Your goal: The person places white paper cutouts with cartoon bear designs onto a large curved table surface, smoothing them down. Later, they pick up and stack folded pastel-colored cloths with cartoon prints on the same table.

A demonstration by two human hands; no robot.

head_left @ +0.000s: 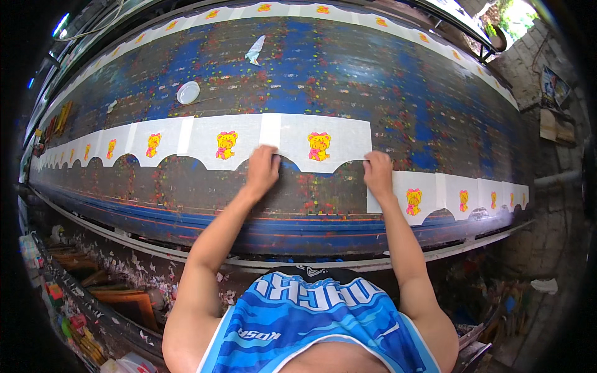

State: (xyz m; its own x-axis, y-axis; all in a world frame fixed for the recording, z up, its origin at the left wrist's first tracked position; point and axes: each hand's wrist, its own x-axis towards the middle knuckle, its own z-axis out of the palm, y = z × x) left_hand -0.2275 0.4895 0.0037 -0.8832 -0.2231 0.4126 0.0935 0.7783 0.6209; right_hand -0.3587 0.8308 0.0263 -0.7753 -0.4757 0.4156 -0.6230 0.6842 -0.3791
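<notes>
A white fabric piece (pixel 348 138) printed with a yellow-and-pink bear lies on the long table, its lower edge cut in curves. My left hand (pixel 263 170) has its fingers closed at the lower left edge of this piece, where it meets the neighbouring piece (pixel 205 133). At its lower right corner, my right hand (pixel 378 171) pinches the cloth; the fingertips are partly hidden. Just below and right of that hand begins another row of printed pieces (pixel 429 181), set nearer to me. More overlapping pieces run off to the left in the same row.
The long dark table (pixel 311 193) has blue patches and paint specks. A round white lid (pixel 188 92) and a crumpled pale scrap (pixel 255 51) lie beyond the row. Another printed row (pixel 292 10) follows the far edge. Wooden frames (pixel 127 304) are stored below left.
</notes>
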